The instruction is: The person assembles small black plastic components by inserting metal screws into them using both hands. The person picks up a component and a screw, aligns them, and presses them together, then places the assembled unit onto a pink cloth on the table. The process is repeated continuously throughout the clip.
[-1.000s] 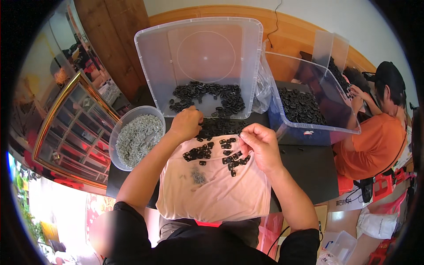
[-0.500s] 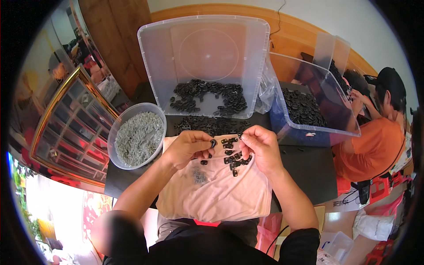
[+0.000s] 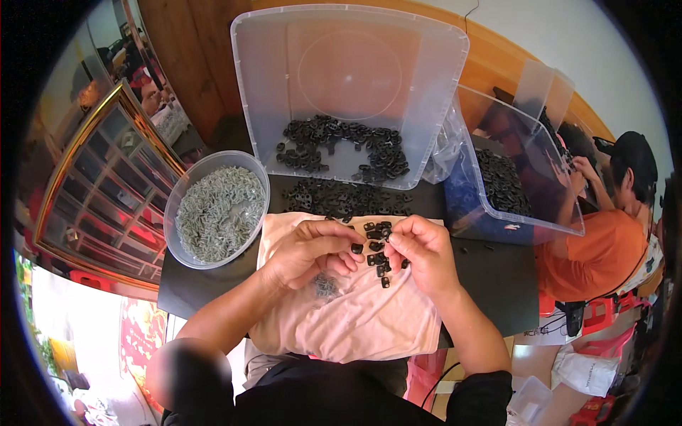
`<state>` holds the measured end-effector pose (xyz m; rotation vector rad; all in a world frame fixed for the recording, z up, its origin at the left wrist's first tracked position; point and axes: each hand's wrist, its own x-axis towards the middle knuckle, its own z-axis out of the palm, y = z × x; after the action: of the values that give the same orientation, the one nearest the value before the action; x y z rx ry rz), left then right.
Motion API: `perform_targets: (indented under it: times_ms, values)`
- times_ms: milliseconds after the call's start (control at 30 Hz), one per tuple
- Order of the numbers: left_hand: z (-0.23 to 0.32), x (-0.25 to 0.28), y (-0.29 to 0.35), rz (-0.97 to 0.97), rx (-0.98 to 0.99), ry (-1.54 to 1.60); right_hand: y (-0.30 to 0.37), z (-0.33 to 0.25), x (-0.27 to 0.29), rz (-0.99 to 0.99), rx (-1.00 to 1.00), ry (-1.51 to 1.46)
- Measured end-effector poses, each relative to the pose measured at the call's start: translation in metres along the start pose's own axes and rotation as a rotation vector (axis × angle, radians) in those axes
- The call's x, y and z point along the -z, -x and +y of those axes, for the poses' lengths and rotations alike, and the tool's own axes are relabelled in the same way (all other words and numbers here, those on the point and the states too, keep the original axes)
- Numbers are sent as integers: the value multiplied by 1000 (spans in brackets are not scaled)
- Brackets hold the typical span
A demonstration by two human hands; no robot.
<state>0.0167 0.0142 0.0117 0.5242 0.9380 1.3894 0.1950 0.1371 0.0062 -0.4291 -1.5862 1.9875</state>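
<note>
My left hand (image 3: 316,253) pinches a small black plastic clip (image 3: 356,248) between thumb and forefinger, its other fingers curled below. To its right, my right hand (image 3: 424,255) is closed in a pinch; whatever its fingertips hold is too small to make out. The hands are close together but apart, over a pale peach cloth (image 3: 355,319). Several similar black clips (image 3: 376,260) lie on the cloth between and beneath the hands. A small heap of grey screws or nails (image 3: 325,287) rests on the cloth beside my left wrist.
A round clear tub (image 3: 266,213) of grey screws or nails stands left. Behind the cloth, a large clear bin (image 3: 348,142) on its side holds black clips, with more clips (image 3: 341,199) before it. Another bin (image 3: 483,206) stands right; beyond it sits a person in orange (image 3: 590,241).
My left hand has shifted right, toward my right hand, and the black clip in it is turned differently. The view has also shifted slightly.
</note>
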Motion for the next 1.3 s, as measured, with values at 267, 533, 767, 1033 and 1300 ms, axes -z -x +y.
perform_targets:
  times_ms: [267, 533, 767, 1033, 1300]
  values:
    - [-11, -2, 2, 4, -193, -59, 3, -2, -7, 13, -33, 24]
    - [-20, -6, 5, -18, -188, -38, 10, -6, -22, 61, 41, 150]
    - [-18, -9, 7, 27, -77, -38, 13, -9, -27, 97, 108, 192]
    - [-18, -7, 5, 36, -79, -136, 10, -5, -23, 98, 98, 221]
    - [-14, -9, 9, -59, -56, -327, 11, -8, -24, 67, 92, 192]
